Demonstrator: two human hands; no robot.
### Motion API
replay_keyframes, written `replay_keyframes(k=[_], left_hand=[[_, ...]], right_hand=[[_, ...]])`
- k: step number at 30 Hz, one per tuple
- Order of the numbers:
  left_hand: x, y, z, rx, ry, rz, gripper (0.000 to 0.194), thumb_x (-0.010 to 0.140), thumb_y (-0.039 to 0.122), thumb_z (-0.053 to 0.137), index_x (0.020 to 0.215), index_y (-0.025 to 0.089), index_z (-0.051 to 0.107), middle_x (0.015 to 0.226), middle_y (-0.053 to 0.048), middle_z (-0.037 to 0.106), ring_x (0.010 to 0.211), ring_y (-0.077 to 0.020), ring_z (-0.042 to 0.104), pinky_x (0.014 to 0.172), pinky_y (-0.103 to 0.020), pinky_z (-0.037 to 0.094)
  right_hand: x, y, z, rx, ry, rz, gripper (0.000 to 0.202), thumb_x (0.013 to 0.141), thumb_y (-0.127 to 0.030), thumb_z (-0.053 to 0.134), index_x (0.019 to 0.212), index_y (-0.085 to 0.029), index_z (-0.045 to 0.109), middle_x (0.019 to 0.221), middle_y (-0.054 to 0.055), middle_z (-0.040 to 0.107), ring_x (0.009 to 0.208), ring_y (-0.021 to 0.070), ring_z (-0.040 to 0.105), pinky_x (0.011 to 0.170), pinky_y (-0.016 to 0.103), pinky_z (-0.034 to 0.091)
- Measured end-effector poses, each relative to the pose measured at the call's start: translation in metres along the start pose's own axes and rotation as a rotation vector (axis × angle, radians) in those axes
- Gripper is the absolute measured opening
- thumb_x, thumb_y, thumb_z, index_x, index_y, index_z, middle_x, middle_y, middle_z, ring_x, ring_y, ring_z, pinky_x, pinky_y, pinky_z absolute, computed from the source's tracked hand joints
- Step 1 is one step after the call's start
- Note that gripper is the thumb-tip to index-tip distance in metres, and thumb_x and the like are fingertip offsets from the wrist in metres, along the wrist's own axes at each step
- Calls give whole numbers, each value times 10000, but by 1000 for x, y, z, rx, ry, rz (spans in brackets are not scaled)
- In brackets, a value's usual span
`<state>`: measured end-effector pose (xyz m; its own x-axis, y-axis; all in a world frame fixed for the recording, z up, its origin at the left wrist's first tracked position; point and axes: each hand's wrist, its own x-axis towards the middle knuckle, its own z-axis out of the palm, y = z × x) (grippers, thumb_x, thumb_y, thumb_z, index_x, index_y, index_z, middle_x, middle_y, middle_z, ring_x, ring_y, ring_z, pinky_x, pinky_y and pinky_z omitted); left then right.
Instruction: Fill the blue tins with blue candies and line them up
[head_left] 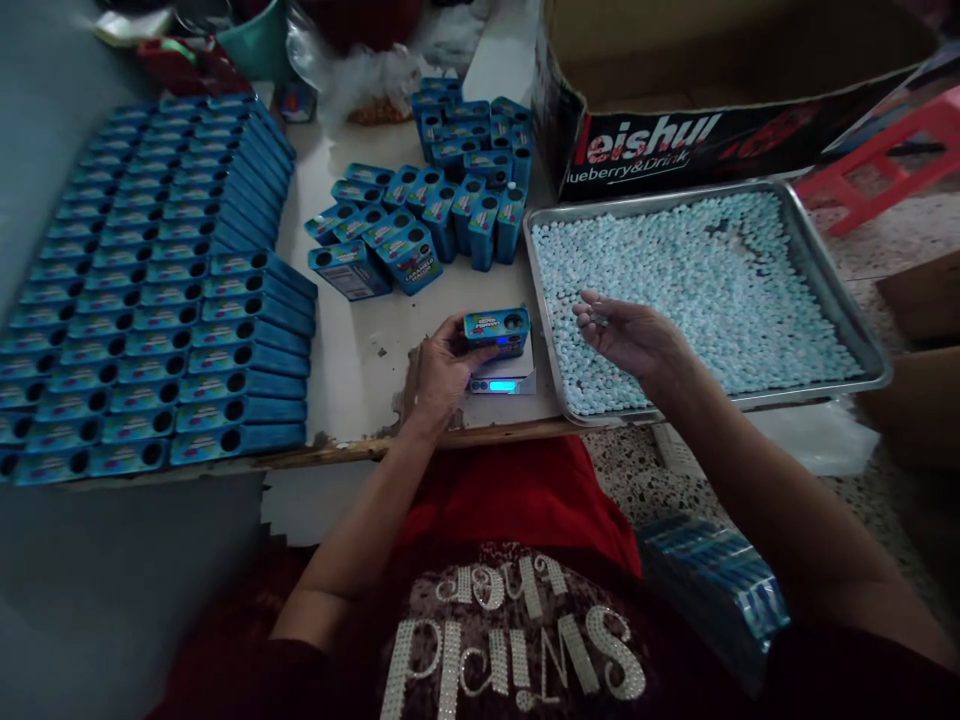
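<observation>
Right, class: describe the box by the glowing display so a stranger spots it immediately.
Find the wide metal tray of pale blue pieces. Left of it on the table is a small scale with a glowing display. Just behind that display is the blue box, the only one held, in the left hand.

The tray (829, 285) was smooth, shiny metal, the pellets (675, 270) matt and chalky. The blue boxes (150, 290) had a glossy printed finish; the carton (720, 150) was cardboard. The counter (356, 350) showed rough, chipped wood along its edge.
</observation>
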<state>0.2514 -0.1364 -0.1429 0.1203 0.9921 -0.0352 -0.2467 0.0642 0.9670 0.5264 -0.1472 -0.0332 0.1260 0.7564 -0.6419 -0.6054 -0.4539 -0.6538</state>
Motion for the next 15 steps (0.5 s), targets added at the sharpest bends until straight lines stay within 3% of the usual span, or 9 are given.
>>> replay_keyframes(k=[4,7,11,15], left_hand=[[-1,6,2,41,-35,38,643,728,421,1117,1287,267,837,1220,-41,877,1130,-260,841,1129,-450,698],[-1,16,-4,109,-38,119,671,753,471,1110,1330,274,830,1317,-68,863,1229,-288,831,1189,-481,679],[-6,35,-28,241,-15,274,734,766,352,1103,1431,318,795,1446,-66,835,1417,-301,775,1229,-478,649],[-15,48,-59,311,121,323,495,911,440,1023,1346,308,826,1230,-47,866,1205,-257,834,1087,-418,697]], right_hand=[[-13,-7,8,-198,-49,-24,235,1061,6,566,1082,-127,758,833,71,762,633,93,686,584,123,616],[-13,-11,0,-359,-136,-55,200,1070,-39,649,1118,-133,819,831,65,774,632,95,665,550,123,587],[-7,-20,-22,-403,-126,-124,245,1011,-33,716,1194,-123,851,966,101,818,802,129,746,683,167,650],[-11,-32,-24,-357,30,-107,260,1047,-47,636,1155,-121,860,925,85,776,781,123,700,669,186,614]])
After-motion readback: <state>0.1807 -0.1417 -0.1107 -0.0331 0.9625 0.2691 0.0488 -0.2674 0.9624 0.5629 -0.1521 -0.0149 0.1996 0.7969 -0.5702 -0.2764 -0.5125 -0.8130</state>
